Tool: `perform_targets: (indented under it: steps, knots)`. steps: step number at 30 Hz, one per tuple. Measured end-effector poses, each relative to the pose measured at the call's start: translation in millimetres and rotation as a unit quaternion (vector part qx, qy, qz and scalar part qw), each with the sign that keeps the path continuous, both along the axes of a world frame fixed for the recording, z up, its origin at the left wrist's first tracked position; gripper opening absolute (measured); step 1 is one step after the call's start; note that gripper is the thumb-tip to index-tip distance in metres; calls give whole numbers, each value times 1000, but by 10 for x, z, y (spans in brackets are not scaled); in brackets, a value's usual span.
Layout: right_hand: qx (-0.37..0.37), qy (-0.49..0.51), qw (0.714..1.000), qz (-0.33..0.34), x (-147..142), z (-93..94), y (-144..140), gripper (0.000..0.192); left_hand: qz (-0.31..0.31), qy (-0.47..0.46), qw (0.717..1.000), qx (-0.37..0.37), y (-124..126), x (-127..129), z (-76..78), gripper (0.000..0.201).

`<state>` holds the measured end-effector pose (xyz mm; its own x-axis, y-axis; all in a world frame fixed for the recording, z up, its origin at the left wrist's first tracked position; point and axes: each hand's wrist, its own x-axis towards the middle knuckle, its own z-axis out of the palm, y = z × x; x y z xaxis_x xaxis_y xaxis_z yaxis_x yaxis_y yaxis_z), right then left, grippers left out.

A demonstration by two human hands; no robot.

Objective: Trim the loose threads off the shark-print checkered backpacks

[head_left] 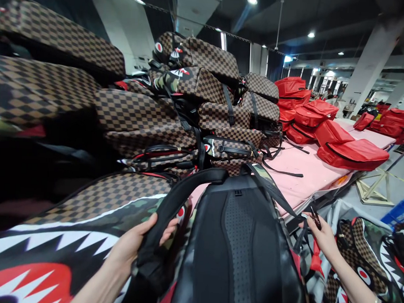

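A black backpack point(241, 241) stands in front of me with its padded back panel facing me. My left hand point(142, 238) is closed round its padded left shoulder strap point(184, 190), which arches up from the top. On the right, my right hand point(318, 228) pinches the other shoulder strap point(276, 191), stretched out to the side. A small dark pointed tool point(315, 217), which looks like thread snips, also sits in that hand. To the left lies a checkered backpack with a shark-mouth print point(69, 239).
Brown checkered backpacks point(140, 118) are piled high at the left and middle. Red bags point(351, 150) lie along the pink tabletop point(288, 161). At the lower right, more shark-print bags point(371, 250) sit below the table edge, near a blue crate point(398, 211). A pillar point(374, 56) rises behind.
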<state>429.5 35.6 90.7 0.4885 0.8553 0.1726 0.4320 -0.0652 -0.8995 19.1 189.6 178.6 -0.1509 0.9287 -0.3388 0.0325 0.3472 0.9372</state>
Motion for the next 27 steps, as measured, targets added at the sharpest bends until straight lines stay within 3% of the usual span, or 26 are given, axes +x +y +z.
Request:
perform_targets:
  steps: [3,6,8,12,14,16,18,20,23,27]
  knots:
    - [-2,-81,997,-15,34,-15,-25,41,-25,-113,992,-43,73,-61,43,24]
    - [32,-207,977,-31,-1,36,-76,30,-49,-41,996,69,104,-54,92,39]
    - [58,-250,966,-16,-59,104,-88,28,-90,50,984,148,-10,53,81,51]
    - [72,-231,969,42,-259,335,70,25,-215,261,907,253,-552,472,-91,66]
    - [50,-196,976,77,-401,482,253,24,-335,328,846,253,-759,674,-176,60]
    - [19,-173,977,121,-564,615,480,24,-398,378,798,247,-753,792,-208,36]
    - [-1,-178,971,161,-734,711,724,26,-352,419,794,265,-501,803,-202,36]
    - [-5,-197,963,182,-906,768,969,27,-231,435,820,291,-76,724,-213,40]
    - [2,-226,955,194,-1174,837,1332,23,-137,432,845,283,615,542,-348,34]
    - [-11,-308,926,219,-1574,1013,1801,16,-120,410,874,233,1194,394,-679,30]
